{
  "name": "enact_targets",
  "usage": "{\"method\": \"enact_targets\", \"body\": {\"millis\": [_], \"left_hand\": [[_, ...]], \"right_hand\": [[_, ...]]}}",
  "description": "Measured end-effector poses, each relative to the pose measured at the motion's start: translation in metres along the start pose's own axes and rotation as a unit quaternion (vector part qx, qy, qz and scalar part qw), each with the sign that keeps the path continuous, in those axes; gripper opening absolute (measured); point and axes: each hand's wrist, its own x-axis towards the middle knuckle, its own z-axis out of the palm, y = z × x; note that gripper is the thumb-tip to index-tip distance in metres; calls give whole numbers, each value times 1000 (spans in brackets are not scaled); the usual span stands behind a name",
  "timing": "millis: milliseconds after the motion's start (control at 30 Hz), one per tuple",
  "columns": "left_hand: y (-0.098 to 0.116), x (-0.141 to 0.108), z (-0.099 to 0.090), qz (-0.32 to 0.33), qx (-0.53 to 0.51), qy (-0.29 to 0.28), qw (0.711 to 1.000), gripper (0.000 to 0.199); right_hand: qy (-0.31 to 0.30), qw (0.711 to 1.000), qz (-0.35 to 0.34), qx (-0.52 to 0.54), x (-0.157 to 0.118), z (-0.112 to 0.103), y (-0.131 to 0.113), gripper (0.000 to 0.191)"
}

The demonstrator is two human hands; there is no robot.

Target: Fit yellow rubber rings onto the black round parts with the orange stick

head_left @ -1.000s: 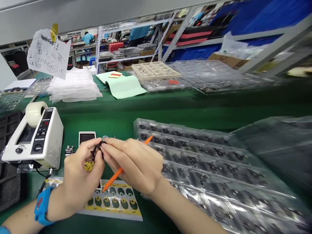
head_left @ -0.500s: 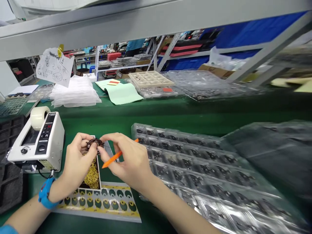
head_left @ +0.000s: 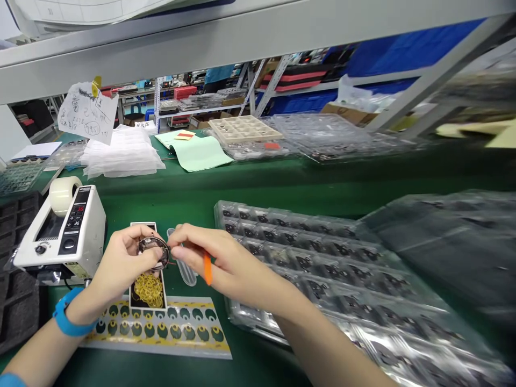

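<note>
A round dark part with a rim and small fittings inside (head_left: 154,251) is gripped in my left hand (head_left: 124,263), the thumb pressed on its inner face. My right hand (head_left: 213,263) is closed, with an orange pen-like stick (head_left: 207,267) tucked between its fingers. Its thumb and forefinger pinch at the right edge of the round part; what they pinch there is too small to tell. Below the hands lies a white-edged box (head_left: 164,298) of yellow rings (head_left: 149,290). A clear plastic piece (head_left: 187,274) rests beside it, partly behind my right hand.
A white tape dispenser (head_left: 94,226) stands at the left, beside a black foam tray (head_left: 18,279). A sticker sheet (head_left: 161,344) lies in front of the box. Clear trays of dark parts (head_left: 314,263) cover the right side. A grey shelf beam (head_left: 242,40) crosses overhead.
My left hand has tilted the round part so its inner face shows more. My right hand has shifted slightly right, and the orange stick has swung to a steeper, more upright angle.
</note>
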Motion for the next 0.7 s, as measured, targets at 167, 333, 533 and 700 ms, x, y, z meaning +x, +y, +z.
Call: {"method": "enact_targets", "body": {"millis": [167,333,533,700], "left_hand": [[4,0,-5,37,56,-3,998,14],[6,1,-5,102,132,14,986,9],[3,4,-7,79,120,17,989,9],[1,4,-10,42,91,20,995,11]], "right_hand": [[-13,999,-25,-35,-3,2,-3,16],[-15,1000,-23,-14,-1,5,0,17],[-24,996,45,76,4,17,4,35],[-38,995,49,84,5,15,6,30]]}}
